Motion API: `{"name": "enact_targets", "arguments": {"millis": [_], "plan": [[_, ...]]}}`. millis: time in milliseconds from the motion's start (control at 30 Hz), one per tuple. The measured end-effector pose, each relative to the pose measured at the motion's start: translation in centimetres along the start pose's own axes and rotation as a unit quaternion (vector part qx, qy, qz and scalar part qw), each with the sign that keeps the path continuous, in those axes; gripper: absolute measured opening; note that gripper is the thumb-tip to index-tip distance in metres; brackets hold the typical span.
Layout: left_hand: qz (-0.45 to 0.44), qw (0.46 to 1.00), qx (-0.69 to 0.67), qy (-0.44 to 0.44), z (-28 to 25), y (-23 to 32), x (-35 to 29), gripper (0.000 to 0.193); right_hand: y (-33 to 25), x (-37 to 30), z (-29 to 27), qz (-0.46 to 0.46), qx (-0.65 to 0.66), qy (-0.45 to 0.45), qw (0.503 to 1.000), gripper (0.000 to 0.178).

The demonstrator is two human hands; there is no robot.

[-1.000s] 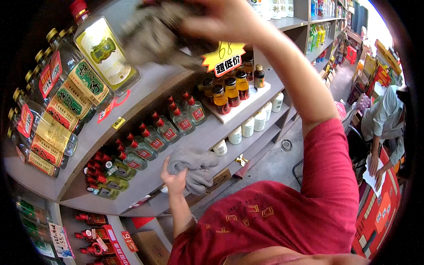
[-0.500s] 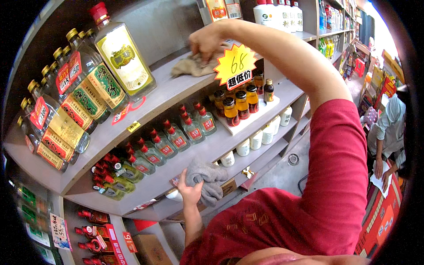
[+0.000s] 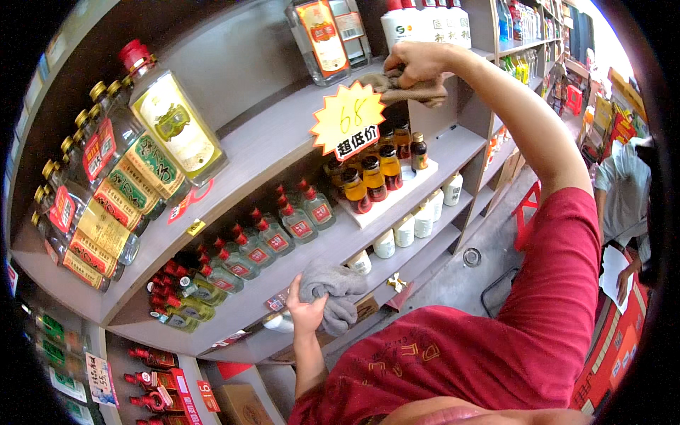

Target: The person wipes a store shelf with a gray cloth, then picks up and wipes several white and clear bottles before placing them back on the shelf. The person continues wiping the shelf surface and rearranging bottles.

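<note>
My right hand (image 3: 419, 62) is closed on a brown cloth (image 3: 418, 92), which lies against the front edge of the top shelf (image 3: 262, 117) and hangs a little over it. Just behind and left of it stand clear rectangular bottles with orange labels (image 3: 322, 39); white bottles (image 3: 425, 27) stand behind it. A yellow star-shaped price sign (image 3: 348, 120) sticks out from the shelf edge to the left of the cloth. Lower down, my left hand (image 3: 306, 306) grips a bunched grey cloth (image 3: 333, 289) in front of the lower shelf.
A large bottle with a red cap (image 3: 173, 117) and several gold-capped bottles (image 3: 106, 191) crowd the top shelf's left. Below are small red-capped bottles (image 3: 294, 219), amber bottles (image 3: 372, 177) and white jars (image 3: 404, 230). At the right, another person (image 3: 623, 191) has a hand by white paper.
My right hand has moved the brown cloth rightward along the shelf edge, past the price sign. The view has shifted slightly. My left hand still holds the grey cloth.
</note>
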State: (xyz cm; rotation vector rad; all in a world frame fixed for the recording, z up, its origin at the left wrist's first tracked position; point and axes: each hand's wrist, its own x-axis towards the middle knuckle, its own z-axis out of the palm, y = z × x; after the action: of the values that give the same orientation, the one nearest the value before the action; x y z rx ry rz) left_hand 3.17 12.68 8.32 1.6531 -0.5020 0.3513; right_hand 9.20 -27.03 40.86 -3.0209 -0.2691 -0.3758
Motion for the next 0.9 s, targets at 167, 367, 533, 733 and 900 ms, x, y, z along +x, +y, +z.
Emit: {"name": "enact_targets", "arguments": {"millis": [167,367,533,733,900], "plan": [[0.007,0.997,0.061,-0.049,2.8,-0.6,1.3,0.061,2.3,-6.3,0.1,0.014,-0.044,-0.048,0.998,0.032],[0.020,0.986,0.034,-0.161,9.1,2.5,4.1,0.058,9.3,-19.6,12.7,0.010,0.109,-0.055,0.992,0.044],[0.030,0.953,-0.026,-0.300,17.8,3.3,6.1,0.056,9.6,-30.1,20.0,0.105,0.383,-0.026,0.917,0.057],[0.055,0.896,-0.050,-0.437,31.1,4.8,5.4,0.042,6.6,-35.6,23.2,0.164,0.545,0.070,0.819,0.105],[0.157,0.800,-0.034,-0.579,39.9,9.6,0.4,0.057,7.1,-37.3,26.3,0.218,0.567,0.197,0.770,0.098]]}}
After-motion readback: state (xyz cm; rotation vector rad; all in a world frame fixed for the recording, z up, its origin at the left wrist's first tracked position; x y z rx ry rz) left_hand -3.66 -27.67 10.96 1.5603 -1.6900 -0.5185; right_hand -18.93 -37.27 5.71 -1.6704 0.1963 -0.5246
